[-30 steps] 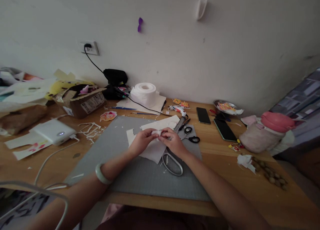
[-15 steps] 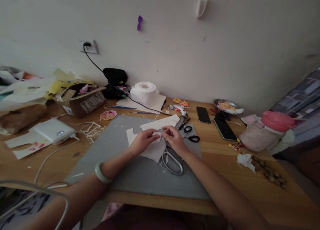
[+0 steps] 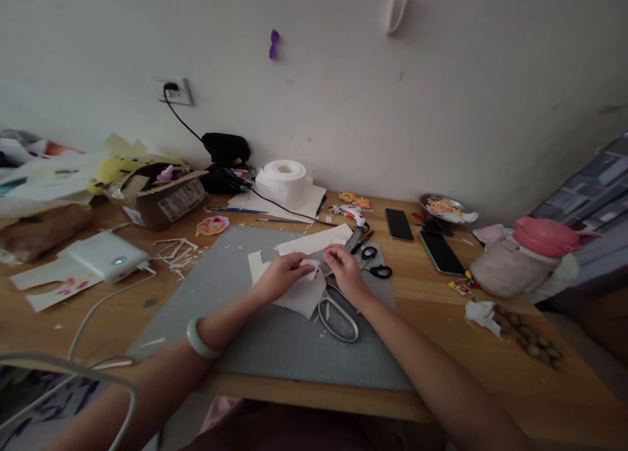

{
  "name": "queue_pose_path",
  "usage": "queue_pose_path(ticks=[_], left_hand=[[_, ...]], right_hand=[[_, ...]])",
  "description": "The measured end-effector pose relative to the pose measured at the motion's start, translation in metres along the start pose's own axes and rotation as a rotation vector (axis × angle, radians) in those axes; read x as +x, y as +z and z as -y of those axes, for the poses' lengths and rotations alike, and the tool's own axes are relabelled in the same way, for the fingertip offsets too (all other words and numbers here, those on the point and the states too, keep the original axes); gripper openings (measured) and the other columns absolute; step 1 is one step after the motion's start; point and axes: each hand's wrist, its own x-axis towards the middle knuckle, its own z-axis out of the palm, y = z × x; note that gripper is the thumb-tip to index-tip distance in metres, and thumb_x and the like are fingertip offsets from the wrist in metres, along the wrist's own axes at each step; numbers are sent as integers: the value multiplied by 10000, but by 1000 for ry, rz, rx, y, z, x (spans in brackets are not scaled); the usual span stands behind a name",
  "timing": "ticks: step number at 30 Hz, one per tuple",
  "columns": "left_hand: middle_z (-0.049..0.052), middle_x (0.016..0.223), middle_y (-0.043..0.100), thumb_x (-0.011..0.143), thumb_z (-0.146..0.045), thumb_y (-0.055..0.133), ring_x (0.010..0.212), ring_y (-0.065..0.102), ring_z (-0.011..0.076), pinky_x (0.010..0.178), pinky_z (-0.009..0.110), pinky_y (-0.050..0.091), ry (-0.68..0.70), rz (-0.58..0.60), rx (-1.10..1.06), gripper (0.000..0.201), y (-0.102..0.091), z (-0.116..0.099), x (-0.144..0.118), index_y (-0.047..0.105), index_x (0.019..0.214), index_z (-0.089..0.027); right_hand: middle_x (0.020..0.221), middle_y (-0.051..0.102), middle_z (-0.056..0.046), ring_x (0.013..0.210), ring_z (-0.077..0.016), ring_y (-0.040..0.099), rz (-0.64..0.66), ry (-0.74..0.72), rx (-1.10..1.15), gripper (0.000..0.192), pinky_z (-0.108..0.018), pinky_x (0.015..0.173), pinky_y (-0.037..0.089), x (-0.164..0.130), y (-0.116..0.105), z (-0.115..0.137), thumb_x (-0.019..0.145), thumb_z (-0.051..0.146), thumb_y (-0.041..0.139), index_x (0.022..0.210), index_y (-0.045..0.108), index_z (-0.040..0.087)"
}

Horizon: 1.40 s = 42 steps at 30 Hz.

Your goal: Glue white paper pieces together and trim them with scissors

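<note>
A small white paper piece (image 3: 310, 268) is pinched by the left hand (image 3: 279, 277) over the grey cutting mat (image 3: 220, 294); the right hand (image 3: 346, 271), fingers curled, is closed on its near edge. For clean work, the piece is best kept low over the mat. Large scissors (image 3: 336, 310) lie on the mat, small black-handled scissors (image 3: 375, 264) at its far edge; beyond it on the bench (image 3: 490, 366), two phones (image 3: 398, 225).

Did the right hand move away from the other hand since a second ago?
Yes. The right hand has slid a little right, toward the small black scissors, opening a gap from the left hand, which pinches the small white piece.
</note>
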Motion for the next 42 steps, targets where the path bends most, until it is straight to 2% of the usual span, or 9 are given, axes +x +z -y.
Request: queue_pose_path(ticks=[5, 11, 13, 17, 19, 21, 26, 33, 42], left_hand=[[19, 761, 674, 721, -425, 572, 710, 601, 174, 660, 270, 436, -24, 9, -41, 272, 0, 0, 0, 646, 810, -179], [24, 774, 687, 736, -438, 562, 716, 608, 183, 648, 269, 425, -34, 1, 11, 282, -2, 0, -2, 658, 797, -180], [21, 770, 685, 745, -439, 551, 717, 608, 181, 646, 266, 421, -30, 3, 27, 282, -2, 0, -2, 655, 789, -180], [21, 784, 688, 747, -446, 544, 736, 614, 185, 672, 275, 428, -15, -3, 21, 292, -2, 0, -1, 649, 802, -179], [22, 782, 689, 744, -455, 541, 725, 616, 186, 673, 281, 429, -20, -14, 31, 299, -2, -1, -1, 643, 802, -180], [20, 760, 690, 734, -460, 548, 702, 618, 187, 660, 286, 427, -44, -39, 41, 299, -2, -2, 0, 628, 817, -184], [-3, 716, 710, 703, -441, 586, 682, 647, 188, 653, 296, 438, -100, -66, -103, 301, -1, 2, 1, 476, 866, -214], [-45, 624, 677, 706, -416, 584, 568, 618, 153, 573, 251, 390, -101, -77, -153, 321, 1, 8, 2, 363, 851, -233], [-41, 643, 690, 710, -397, 588, 629, 666, 166, 609, 264, 441, -101, -110, -248, 343, 1, 6, 3, 309, 838, -243]], right_hand=[[717, 570, -17, 652, -149, 535, -70, 108, 44, 246, -267, 612, 445, 4, -1, -5, 796, 451, 507, 754, 539, 210], [615, 552, 9, 515, -119, 496, -459, 263, 130, 362, -243, 500, 403, 31, -37, -16, 754, 564, 495, 693, 495, 207], [606, 559, -2, 509, -124, 500, -510, 284, 59, 392, -248, 495, 399, 37, -51, -20, 781, 571, 448, 638, 481, 207], [611, 602, -32, 621, -176, 562, -319, 229, -297, 359, -294, 618, 433, 36, -59, -24, 834, 435, 427, 575, 524, 206], [769, 669, -57, 779, -207, 593, -166, 139, -500, 197, -323, 736, 431, 32, -54, -24, 810, 289, 484, 713, 628, 196], [975, 681, -77, 960, -229, 567, -27, 44, -674, 210, -359, 850, 388, 28, -47, -23, 774, 163, 510, 906, 669, 197], [1140, 651, -69, 1144, -264, 453, 191, -5, -880, 190, -456, 938, 273, 21, -38, -18, 836, 224, 527, 915, 699, 235], [1175, 644, -41, 1178, -264, 429, 235, 4, -957, 218, -470, 940, 224, 18, -38, -18, 879, 245, 492, 944, 700, 262], [1165, 640, -95, 1145, -233, 468, 171, 3, -919, 254, -418, 935, 257, 21, -40, -19, 875, 201, 476, 1036, 672, 202]])
